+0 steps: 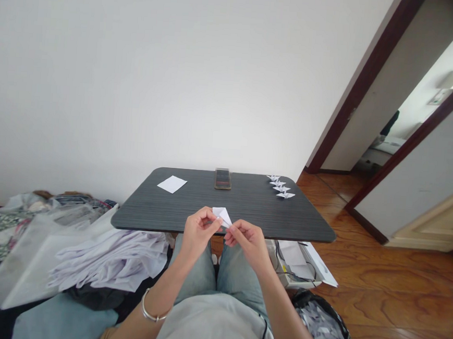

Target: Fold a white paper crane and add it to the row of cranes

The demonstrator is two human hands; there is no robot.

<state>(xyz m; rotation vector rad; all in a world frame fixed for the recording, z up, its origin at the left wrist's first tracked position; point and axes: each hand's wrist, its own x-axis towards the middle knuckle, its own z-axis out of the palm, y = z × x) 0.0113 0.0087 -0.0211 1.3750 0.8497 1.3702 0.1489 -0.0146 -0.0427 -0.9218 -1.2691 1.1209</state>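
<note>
Your left hand and right hand both pinched the small folded paper between thumbs and fingertips, above the near edge of the dark table. Along its far side lay a white sheet at left, a phone mid-table and four paper cranes at right. Piled white cloth flanked your left leg, a cable-filled box your right.
</note>
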